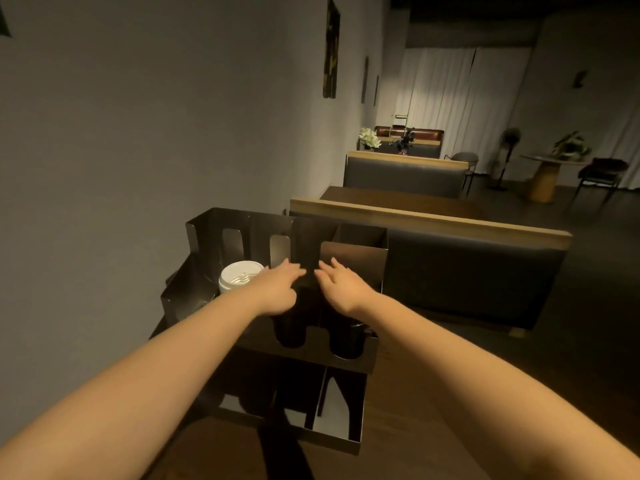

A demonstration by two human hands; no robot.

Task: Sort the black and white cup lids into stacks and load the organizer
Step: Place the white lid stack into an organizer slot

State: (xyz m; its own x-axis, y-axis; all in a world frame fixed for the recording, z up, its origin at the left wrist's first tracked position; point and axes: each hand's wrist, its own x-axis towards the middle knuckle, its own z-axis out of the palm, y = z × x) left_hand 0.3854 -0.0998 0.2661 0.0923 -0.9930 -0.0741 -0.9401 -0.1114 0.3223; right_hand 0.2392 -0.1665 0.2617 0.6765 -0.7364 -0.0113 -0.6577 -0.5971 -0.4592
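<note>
A dark metal organizer (pixel 242 237) with several slotted compartments stands against the wall on a wooden table. A stack of white cup lids (pixel 239 276) sits in its left compartment. Dark shapes fill the compartment to the right of it, below my hands; they look like black lids (pixel 290 332), but the dim light hides detail. My left hand (pixel 277 289) reaches over that compartment with fingers stretched forward, holding nothing. My right hand (pixel 341 287) hovers beside it, fingers also extended and empty. The fingertips of both hands nearly meet above the organizer's middle.
The grey wall (pixel 121 150) runs close along the left. Beyond the organizer stand padded booth benches (pixel 467 271) with wooden tops and another table (pixel 398 197). The organizer's lower front trays (pixel 339 410) face me. Chairs and a round table (pixel 550 168) stand at far right.
</note>
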